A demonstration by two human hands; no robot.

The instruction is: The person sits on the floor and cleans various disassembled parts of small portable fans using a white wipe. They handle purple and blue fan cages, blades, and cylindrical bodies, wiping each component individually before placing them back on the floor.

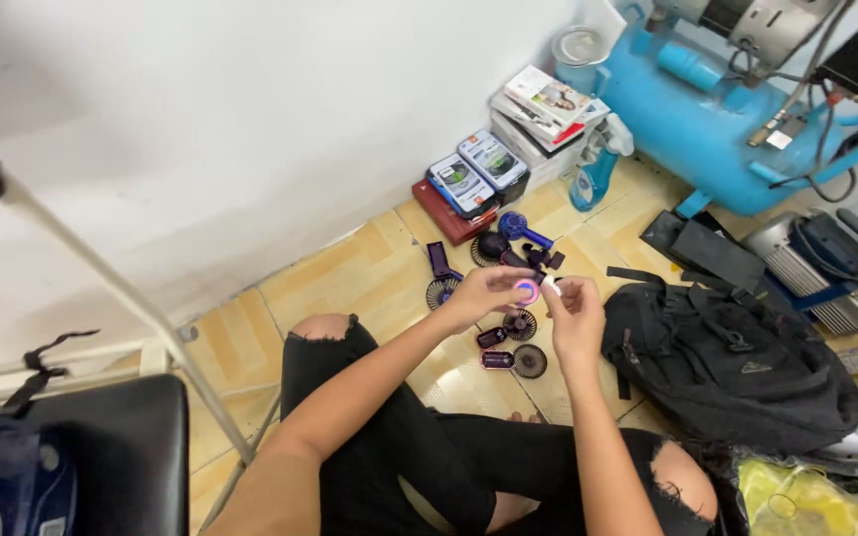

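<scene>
My left hand [484, 290] pinches a small round pink part [526, 291] between its fingertips, out over the floor in front of my knees. My right hand [576, 310] meets it from the right, its fingertips touching a small white piece [551, 288] beside the pink part. Below and beyond the hands, several small dark purple handheld fan parts lie on the tiled floor: a round grille [440, 292], a fan head [520, 325], a round black disc [529, 361] and a blue fan [516, 227].
A black backpack [737, 367] lies to the right. A blue air compressor tank [697, 119] stands at the back right, with stacked small boxes [479, 174] against the white wall. A black chair seat [121, 447] and metal stand leg [131, 298] are at left.
</scene>
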